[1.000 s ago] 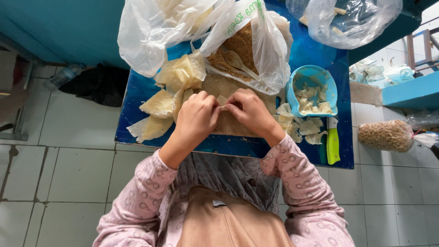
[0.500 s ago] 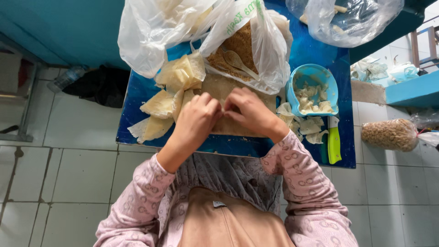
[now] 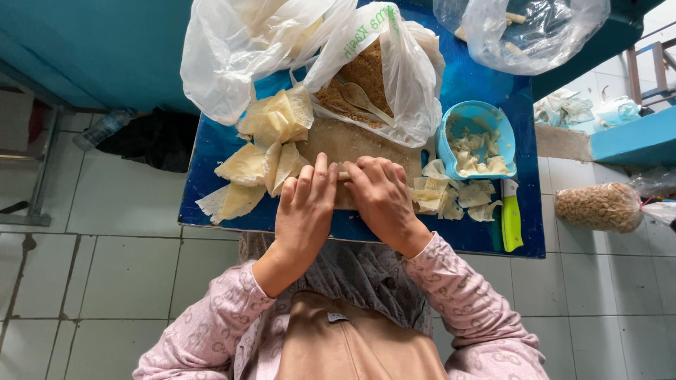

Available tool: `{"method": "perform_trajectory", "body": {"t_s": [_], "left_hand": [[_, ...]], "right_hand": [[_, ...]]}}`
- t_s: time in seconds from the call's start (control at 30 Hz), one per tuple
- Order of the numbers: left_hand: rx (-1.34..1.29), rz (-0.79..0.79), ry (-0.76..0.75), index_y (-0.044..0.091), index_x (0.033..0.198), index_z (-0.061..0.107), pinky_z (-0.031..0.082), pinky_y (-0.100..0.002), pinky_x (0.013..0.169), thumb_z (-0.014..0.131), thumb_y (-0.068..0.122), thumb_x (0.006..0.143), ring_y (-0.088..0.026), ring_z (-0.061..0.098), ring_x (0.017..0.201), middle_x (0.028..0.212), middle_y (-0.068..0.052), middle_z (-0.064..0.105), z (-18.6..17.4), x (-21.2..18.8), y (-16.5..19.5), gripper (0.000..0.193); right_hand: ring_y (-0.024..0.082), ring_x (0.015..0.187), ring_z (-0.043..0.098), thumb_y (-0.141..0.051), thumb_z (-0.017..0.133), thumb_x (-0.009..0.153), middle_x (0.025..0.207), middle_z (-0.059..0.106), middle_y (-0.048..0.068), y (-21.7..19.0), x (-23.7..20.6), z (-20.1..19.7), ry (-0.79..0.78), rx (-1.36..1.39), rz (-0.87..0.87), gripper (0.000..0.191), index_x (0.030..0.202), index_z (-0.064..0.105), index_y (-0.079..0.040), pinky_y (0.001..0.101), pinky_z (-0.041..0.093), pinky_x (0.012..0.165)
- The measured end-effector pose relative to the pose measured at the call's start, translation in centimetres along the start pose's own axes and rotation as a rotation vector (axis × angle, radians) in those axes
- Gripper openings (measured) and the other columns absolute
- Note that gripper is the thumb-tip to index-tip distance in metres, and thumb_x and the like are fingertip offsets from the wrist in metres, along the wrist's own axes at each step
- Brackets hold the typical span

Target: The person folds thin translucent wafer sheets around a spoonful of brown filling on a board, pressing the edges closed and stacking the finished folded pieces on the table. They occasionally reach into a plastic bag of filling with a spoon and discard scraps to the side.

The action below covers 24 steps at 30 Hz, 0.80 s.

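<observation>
Head view: we've got left hand [image 3: 304, 211] & right hand [image 3: 382, 198] side by side, fingers flat, pressing a thin roll [image 3: 343, 176] lying crosswise on the wooden board [image 3: 352, 141].

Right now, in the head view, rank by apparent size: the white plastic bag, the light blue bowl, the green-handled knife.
1. white plastic bag, clearly largest.
2. light blue bowl.
3. green-handled knife, smallest in area, though nearly as long as the bowl is wide.
</observation>
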<state>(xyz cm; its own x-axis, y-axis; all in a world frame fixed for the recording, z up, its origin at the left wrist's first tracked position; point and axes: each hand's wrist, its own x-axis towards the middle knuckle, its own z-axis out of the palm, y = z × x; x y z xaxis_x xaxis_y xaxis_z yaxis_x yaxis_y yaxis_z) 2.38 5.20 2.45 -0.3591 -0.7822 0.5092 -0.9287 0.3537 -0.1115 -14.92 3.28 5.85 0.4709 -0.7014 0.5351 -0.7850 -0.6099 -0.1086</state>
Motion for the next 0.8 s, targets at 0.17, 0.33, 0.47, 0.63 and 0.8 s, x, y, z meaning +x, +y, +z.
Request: {"method": "perform_trajectory", "body": {"t_s": [0.17,0.33,0.47,0.63,0.8], "left_hand": [[-0.375,-0.109,-0.033,0.008,0.141,0.061,0.04,-0.039,0.106,0.063,0.009,0.086,-0.026,0.05,0.128,0.143,-0.007,0.056,-0.2,0.1,-0.7,0.054],[-0.742,-0.169,0.045,0.008,0.133,0.062,0.042,-0.042,0.103,0.067,0.011,0.094,-0.03,0.057,0.119,0.128,-0.008,0.062,0.5,0.8,-1.5,0.04],[-0.66,-0.105,-0.063,0.01,0.119,0.066,0.044,-0.041,0.1,0.067,0.014,0.095,-0.026,0.063,0.112,0.116,-0.004,0.068,0.5,0.2,-1.4,0.024],[-0.27,-0.041,0.046,0.007,0.13,0.068,0.039,-0.041,0.108,0.061,0.014,0.092,-0.026,0.056,0.127,0.136,-0.01,0.063,-0.2,-1.2,0.0,0.039],[-0.202,-0.039,0.022,0.009,0.135,0.066,0.03,-0.046,0.119,0.058,0.015,0.093,-0.026,0.042,0.144,0.154,-0.011,0.051,-0.3,-1.0,-0.1,0.043]], "right_hand": [[0.027,0.105,0.061,-0.009,0.071,0.088,0.105,0.066,0.006,1.1,0.9,0.5,-0.13,0.194,0.028,0.016,0.104,0.068,-0.01,0.0404,0.043,0.093],[0.028,0.099,0.059,-0.012,0.071,0.091,0.099,0.063,0.006,2.0,1.4,0.5,-0.226,0.229,0.014,0.008,0.097,0.066,-0.009,0.0416,0.043,0.087],[0.028,0.099,0.06,-0.013,0.07,0.089,0.098,0.065,0.005,1.2,0.7,-0.1,-0.253,0.242,0.045,0.009,0.097,0.067,-0.01,0.0418,0.043,0.087],[0.027,0.113,0.061,-0.008,0.067,0.087,0.115,0.066,0.01,-1.6,-1.2,-0.2,-0.04,-0.046,0.018,0.034,0.12,0.068,-0.003,0.0421,0.043,0.098],[0.03,0.119,0.059,-0.004,0.065,0.09,0.123,0.065,0.012,-2.4,-1.7,-0.2,0.022,-0.041,0.084,0.036,0.126,0.068,-0.002,0.0426,0.041,0.104]]}}
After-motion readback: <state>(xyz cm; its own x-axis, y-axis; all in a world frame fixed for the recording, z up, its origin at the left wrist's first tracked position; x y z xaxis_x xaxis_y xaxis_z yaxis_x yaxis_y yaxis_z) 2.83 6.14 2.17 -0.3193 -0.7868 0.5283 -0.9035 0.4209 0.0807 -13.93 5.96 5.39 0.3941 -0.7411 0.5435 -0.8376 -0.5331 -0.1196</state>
